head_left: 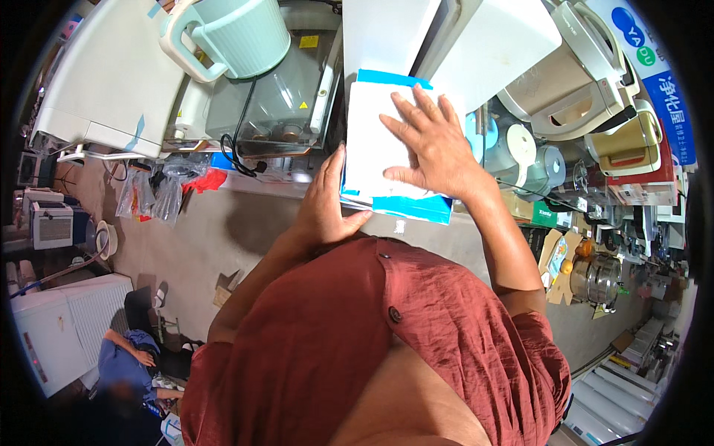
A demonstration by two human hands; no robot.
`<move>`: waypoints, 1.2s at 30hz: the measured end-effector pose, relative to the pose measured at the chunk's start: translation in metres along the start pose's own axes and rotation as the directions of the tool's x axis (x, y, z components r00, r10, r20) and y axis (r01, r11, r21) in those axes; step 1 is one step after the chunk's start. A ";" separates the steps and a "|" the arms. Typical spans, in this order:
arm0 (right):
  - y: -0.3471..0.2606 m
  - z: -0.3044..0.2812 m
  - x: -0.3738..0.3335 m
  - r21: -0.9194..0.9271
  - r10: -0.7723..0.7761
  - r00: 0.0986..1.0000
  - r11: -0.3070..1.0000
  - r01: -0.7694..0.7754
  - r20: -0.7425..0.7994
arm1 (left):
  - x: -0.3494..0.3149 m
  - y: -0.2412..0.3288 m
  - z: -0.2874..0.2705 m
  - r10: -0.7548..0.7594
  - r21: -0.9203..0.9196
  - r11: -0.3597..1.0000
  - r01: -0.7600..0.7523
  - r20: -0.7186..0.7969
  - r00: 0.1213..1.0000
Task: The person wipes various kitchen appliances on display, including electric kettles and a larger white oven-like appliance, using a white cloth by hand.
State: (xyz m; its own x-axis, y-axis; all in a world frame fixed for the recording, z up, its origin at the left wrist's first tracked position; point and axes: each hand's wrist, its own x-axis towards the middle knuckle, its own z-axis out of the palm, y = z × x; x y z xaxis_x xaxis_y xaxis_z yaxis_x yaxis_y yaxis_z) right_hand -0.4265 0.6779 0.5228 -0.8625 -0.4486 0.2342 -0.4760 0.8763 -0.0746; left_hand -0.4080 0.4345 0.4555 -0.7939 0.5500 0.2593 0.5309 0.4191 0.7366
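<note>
A flat white sheet or pad (366, 141) lies on top of a blue packet (413, 208) at the counter's edge in front of me. Whether the white layer is paper or thin cloth, I cannot tell. My right hand (435, 145) rests on it, palm down, with the fingers spread. At the packet's near left corner is my left hand (325, 201), its fingers stretched along the left side and its thumb apart along the front edge. It touches the packet without wrapping round it.
Left of the packet are a pale green pitcher (238, 37) and a clear-covered appliance (286, 97) with a black cord. White boxy appliances (494, 44) stand behind. Beige jug-like appliances (565, 82) crowd the right. A seated person in blue (126, 360) is at lower left.
</note>
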 end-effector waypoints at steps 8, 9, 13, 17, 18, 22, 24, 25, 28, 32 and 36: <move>-0.036 0.013 0.006 0.145 0.020 0.993 0.989 -0.003 -0.117 | -0.002 -0.005 0.012 -0.154 0.001 0.988 0.154 -0.055 0.987; -0.043 0.006 -0.007 0.200 0.010 0.996 0.980 0.008 -0.086 | -0.002 -0.005 0.011 -0.149 -0.010 0.989 0.149 -0.049 0.988; -0.030 -0.011 -0.038 0.207 0.026 0.999 0.978 -0.016 -0.043 | 0.001 -0.009 0.003 -0.086 -0.001 0.996 0.086 -0.013 0.996; -0.002 -0.003 -0.012 0.085 0.217 0.953 0.975 -0.203 -0.212 | 0.005 -0.006 0.005 -0.038 0.023 0.999 0.039 -0.036 0.999; 0.001 0.004 -0.001 0.073 0.280 0.918 0.960 -0.270 -0.280 | 0.007 -0.003 0.004 0.042 0.067 0.997 -0.037 -0.074 0.996; -0.012 0.024 0.030 0.105 0.304 0.847 0.952 -0.287 -0.435 | 0.014 0.009 0.002 0.250 0.200 0.956 -0.214 -0.178 0.952; -0.020 0.019 0.024 0.269 0.314 0.889 0.936 -0.229 -0.334 | 0.015 0.005 0.002 0.282 0.234 0.943 -0.235 -0.191 0.940; -0.024 0.014 0.015 0.299 0.273 0.922 0.936 -0.188 -0.275 | 0.013 0.000 0.008 0.259 0.175 0.959 -0.222 -0.234 0.937; -0.031 -0.005 -0.027 0.375 0.110 0.978 0.926 -0.036 -0.177 | 0.010 0.002 0.010 0.239 0.220 0.955 -0.197 -0.182 0.954; -0.013 -0.015 -0.053 0.334 0.085 0.982 0.942 -0.025 -0.166 | 0.014 0.005 0.005 0.277 0.184 0.952 -0.245 -0.181 0.944; 0.016 -0.002 -0.018 0.174 0.228 0.918 0.968 -0.179 -0.325 | 0.019 0.010 0.003 0.297 0.212 0.941 -0.265 -0.135 0.945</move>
State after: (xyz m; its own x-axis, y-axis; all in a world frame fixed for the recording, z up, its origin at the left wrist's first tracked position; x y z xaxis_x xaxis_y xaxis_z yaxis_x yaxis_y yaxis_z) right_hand -0.4181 0.7005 0.5189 -0.8446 -0.1545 0.5127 -0.3362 0.8982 -0.2833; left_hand -0.4172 0.4515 0.4662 -0.6328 0.5469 0.5482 0.7728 0.4017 0.4913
